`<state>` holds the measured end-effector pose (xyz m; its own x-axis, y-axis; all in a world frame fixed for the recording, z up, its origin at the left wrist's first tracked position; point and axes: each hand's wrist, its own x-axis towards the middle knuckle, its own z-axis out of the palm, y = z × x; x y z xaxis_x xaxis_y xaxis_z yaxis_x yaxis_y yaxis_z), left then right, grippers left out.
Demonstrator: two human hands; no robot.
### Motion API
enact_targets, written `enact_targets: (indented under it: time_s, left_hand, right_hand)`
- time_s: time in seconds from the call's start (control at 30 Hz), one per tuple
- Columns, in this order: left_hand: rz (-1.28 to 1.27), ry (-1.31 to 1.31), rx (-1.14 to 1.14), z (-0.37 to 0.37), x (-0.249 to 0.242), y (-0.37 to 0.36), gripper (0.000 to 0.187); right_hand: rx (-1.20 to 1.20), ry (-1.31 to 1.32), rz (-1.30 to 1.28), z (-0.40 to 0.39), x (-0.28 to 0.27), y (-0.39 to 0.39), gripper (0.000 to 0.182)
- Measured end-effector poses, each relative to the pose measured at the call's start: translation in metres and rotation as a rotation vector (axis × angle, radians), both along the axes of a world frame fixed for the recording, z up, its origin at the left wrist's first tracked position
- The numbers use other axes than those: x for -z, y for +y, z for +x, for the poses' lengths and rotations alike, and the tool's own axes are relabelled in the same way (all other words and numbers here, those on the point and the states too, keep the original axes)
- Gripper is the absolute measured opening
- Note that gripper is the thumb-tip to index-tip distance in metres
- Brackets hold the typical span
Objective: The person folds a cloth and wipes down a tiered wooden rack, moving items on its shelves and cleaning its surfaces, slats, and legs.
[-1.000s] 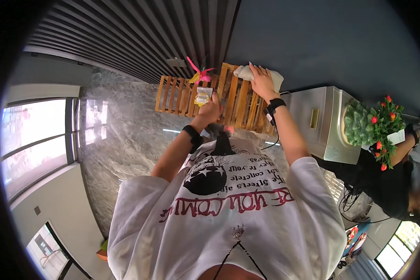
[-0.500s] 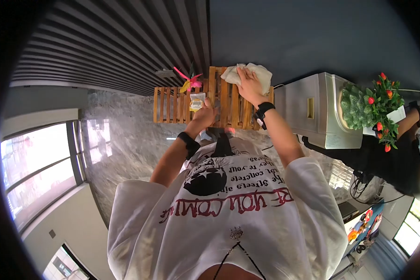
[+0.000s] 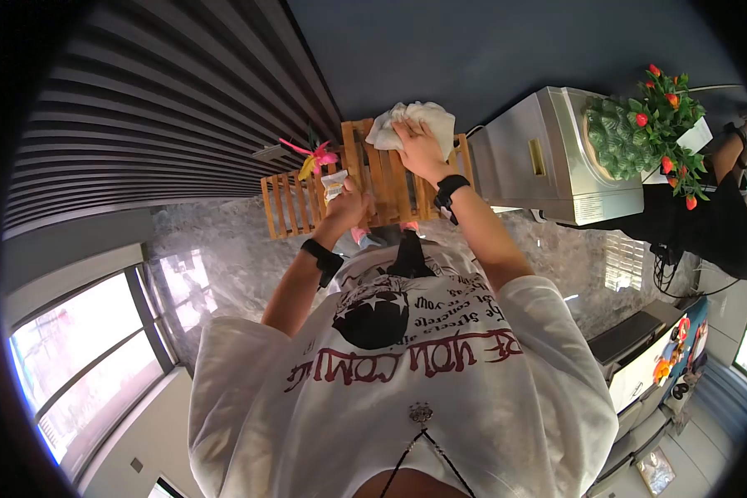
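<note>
My left hand (image 3: 350,206) is closed around a small white and yellow packet (image 3: 334,184) with a printed label, above the lower tier of the slatted wooden shelf (image 3: 402,187). My right hand (image 3: 421,149) presses a crumpled white cloth (image 3: 436,119) against the taller part of the shelf, near its back edge. The fingers lie over the cloth, and its underside is hidden. A pink and yellow artificial flower (image 3: 315,156) stands just behind the packet.
To the right of the shelf is a silver metal box (image 3: 519,153). A green plant with red buds (image 3: 668,149) stands by it. Another person's arm (image 3: 726,153) shows at the far right. Grey ribbed panelling (image 3: 183,100) rises behind on the left.
The view has turned and shifted, so the shelf and silver box appear further left. My right hand remains on the cloth and my left hand still holds the packet, now tilted.
</note>
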<state>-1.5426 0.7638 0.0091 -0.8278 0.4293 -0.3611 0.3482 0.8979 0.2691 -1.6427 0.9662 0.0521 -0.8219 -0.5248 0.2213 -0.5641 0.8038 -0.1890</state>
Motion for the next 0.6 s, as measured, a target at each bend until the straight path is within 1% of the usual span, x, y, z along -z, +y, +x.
enact_targets:
  time_s: [0.07,0.1,0.17,0.2,0.23,0.27,0.3,0.33,0.37,0.4,0.43,0.5,0.53,0.57,0.6]
  left_hand:
    - [0.026,-0.091,-0.172,0.000,-0.002,0.002,0.035]
    - [0.031,-0.092,-0.180,0.001,-0.007,0.004,0.035]
    - [0.151,-0.112,-0.408,0.003,-0.015,0.009,0.055]
    - [0.155,-0.112,-0.421,0.005,-0.003,0.007,0.055]
    - [0.119,-0.061,-0.336,0.006,0.020,0.004,0.055]
    - [0.083,-0.008,-0.252,0.007,0.033,0.002,0.056]
    - [0.087,-0.009,-0.266,0.009,0.021,0.004,0.056]
    - [0.161,-0.081,-0.392,0.010,-0.005,0.009,0.057]
    - [0.239,-0.152,-0.517,0.010,-0.019,0.014,0.057]
    - [0.249,-0.151,-0.528,0.011,-0.018,0.015,0.057]
    - [0.248,-0.175,-0.508,0.012,-0.016,0.014,0.058]
    - [0.250,-0.198,-0.498,0.014,-0.006,0.010,0.058]
    - [0.214,-0.165,-0.405,0.015,0.004,0.009,0.052]
    - [0.177,-0.133,-0.312,0.017,0.014,0.007,0.047]
    - [0.177,-0.136,-0.319,0.018,0.008,0.006,0.047]
  right_hand:
    - [-0.030,-0.074,-0.035,0.009,-0.008,0.005,0.051]
    - [-0.038,-0.075,-0.031,0.014,-0.008,0.006,0.051]
    - [-0.056,-0.118,-0.045,0.023,-0.010,0.009,0.050]
    - [-0.068,-0.118,-0.042,0.029,-0.012,0.011,0.050]
    - [-0.077,-0.176,-0.080,0.036,-0.017,0.015,0.050]
    - [-0.086,-0.233,-0.117,0.042,-0.021,0.019,0.050]
    - [-0.099,-0.235,-0.112,0.049,-0.024,0.023,0.050]
    - [-0.095,-0.339,-0.177,0.056,-0.028,0.029,0.050]
    - [-0.090,-0.441,-0.239,0.060,-0.031,0.035,0.050]
    - [-0.120,-0.341,-0.296,0.064,-0.027,0.041,0.042]
    - [-0.130,-0.342,-0.286,0.065,-0.027,0.050,0.042]
    - [0.076,-0.827,-0.603,0.065,-0.030,0.069,0.030]
    - [0.223,-0.916,-0.737,0.065,-0.046,0.074,0.026]
    - [0.354,-0.907,-0.826,0.059,-0.053,0.081,0.026]
    - [0.489,-0.894,-0.913,0.052,-0.059,0.086,0.027]
